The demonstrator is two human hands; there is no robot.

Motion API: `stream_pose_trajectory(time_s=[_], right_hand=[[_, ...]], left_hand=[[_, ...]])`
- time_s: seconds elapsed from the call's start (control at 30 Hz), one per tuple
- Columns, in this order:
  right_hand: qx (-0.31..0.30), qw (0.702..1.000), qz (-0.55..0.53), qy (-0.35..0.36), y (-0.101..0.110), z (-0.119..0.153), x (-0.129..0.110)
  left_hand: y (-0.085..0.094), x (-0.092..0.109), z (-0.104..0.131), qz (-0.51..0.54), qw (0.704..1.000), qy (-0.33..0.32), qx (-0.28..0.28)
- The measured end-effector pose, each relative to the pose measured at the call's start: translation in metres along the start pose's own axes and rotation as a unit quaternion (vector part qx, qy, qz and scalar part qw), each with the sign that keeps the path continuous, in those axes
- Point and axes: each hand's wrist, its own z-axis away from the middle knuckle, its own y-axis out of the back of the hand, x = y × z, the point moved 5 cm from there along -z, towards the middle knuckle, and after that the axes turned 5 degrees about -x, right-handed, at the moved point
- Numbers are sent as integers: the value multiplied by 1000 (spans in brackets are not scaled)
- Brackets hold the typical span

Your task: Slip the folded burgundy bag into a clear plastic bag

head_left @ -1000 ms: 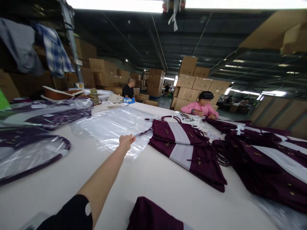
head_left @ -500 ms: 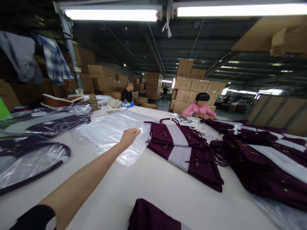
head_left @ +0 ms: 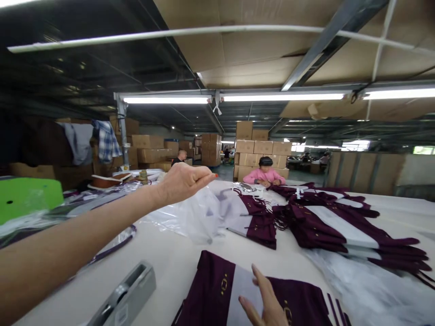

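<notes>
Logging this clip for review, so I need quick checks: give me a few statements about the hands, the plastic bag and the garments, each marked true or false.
1. The left hand pinches a clear plastic bag and lifts it above the table. True.
2. The right hand holds scissors. False: it lies flat, fingers spread, on a folded maroon and white garment.
3. A person in a pink top sits at the far end of the table. True.
4. The stacked garments at right are green. False: they are maroon with white panels.
</notes>
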Motion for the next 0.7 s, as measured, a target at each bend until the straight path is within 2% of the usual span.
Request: stream_pose_trajectory(time_s=[0.17, 0.27, 0.37, 0.43, 0.5, 0.57, 0.63, 0.7], right_hand=[[119, 981, -153, 33, 58, -42, -92], [137, 944, -299, 21, 84, -57, -121], [152, 900, -409, -8, 114, -63, -125], [177, 892, -415, -12, 138, -62, -127], [187, 907, -378, -4, 161, -60, -133], [165, 925, -342, -10, 176, -57, -140], [108, 939, -323, -36, 183, -55, -145], [36, 949, -303, -76, 185, -50, -147]], left_hand=[[55, 66, 11, -14, 997, -69, 1], [83, 83, 12, -14, 998, -68, 13], [103, 75, 13, 5, 1000, -11, -17], [108, 61, 15, 39, 996, 39, -68], [107, 47, 20, 65, 988, 77, -118], [103, 35, 26, 62, 982, 102, -147], [99, 27, 31, 53, 980, 119, -153], [91, 22, 35, 91, 973, 130, -168]])
